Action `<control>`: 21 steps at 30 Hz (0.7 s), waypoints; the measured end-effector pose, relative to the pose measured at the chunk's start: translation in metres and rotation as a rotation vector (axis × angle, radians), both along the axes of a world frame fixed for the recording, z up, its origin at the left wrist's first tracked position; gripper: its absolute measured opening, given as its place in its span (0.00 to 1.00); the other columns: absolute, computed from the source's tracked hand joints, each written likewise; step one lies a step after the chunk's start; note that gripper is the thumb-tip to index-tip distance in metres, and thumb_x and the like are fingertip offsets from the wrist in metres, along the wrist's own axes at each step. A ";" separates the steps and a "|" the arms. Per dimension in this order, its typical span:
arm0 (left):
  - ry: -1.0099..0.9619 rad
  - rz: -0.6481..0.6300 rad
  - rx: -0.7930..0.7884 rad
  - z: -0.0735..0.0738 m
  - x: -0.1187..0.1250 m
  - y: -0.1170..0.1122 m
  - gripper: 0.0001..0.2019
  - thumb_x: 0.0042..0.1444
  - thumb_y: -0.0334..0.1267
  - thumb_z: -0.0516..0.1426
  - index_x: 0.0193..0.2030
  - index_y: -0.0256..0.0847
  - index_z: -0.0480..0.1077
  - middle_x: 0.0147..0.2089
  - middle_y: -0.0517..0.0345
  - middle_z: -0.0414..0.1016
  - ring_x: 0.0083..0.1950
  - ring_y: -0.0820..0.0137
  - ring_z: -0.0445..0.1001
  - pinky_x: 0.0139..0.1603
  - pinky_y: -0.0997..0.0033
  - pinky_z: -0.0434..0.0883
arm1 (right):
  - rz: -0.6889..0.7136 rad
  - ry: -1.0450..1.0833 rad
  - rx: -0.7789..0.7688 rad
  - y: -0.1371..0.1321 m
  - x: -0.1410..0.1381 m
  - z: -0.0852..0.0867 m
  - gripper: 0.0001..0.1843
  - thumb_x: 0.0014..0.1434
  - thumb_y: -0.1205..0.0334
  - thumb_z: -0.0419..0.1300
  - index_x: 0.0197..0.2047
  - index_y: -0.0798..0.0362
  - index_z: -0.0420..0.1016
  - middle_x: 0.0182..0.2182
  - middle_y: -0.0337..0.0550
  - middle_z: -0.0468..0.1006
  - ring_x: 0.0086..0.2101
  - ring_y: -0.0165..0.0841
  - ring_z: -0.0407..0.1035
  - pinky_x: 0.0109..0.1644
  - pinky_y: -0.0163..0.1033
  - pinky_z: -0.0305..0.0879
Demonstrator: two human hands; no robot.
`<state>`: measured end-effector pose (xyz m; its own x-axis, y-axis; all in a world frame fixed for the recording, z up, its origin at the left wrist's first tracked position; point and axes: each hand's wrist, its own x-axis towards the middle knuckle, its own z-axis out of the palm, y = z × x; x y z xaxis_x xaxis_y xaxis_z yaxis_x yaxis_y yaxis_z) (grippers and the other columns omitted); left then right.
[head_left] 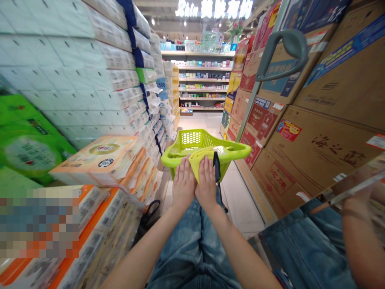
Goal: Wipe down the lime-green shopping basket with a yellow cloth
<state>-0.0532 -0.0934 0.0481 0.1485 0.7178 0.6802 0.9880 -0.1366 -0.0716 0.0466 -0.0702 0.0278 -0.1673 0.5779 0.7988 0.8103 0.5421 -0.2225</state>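
Note:
A lime-green shopping basket stands in front of me in a shop aisle, its grey pull handle raised up to the right. A yellow-green folded cloth or bag hangs over the basket's near rim. My left hand lies flat on the near rim with fingers stretched out side by side. My right hand lies beside it, flat on the yellow-green cloth, fingers extended. A black strap hangs down just right of my right hand. My jeans show below.
Stacked tissue packs wall the left side, with orange and green packs lower down. Brown cardboard cartons line the right. A mirrored strip at lower right reflects my jeans and arm. Shelves stand at the aisle's far end.

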 end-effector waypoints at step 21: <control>-0.018 -0.013 0.070 -0.008 -0.008 0.005 0.33 0.64 0.33 0.48 0.74 0.27 0.44 0.75 0.39 0.46 0.77 0.57 0.39 0.74 0.50 0.50 | -0.041 0.047 0.028 0.013 0.033 0.004 0.47 0.56 0.79 0.44 0.75 0.54 0.29 0.73 0.53 0.44 0.72 0.40 0.35 0.72 0.59 0.47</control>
<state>-0.0613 -0.0886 0.0399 0.1448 0.6661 0.7316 0.9874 -0.1449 -0.0635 0.0800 -0.0574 0.0319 -0.1061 0.5608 0.8211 0.8211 0.5151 -0.2457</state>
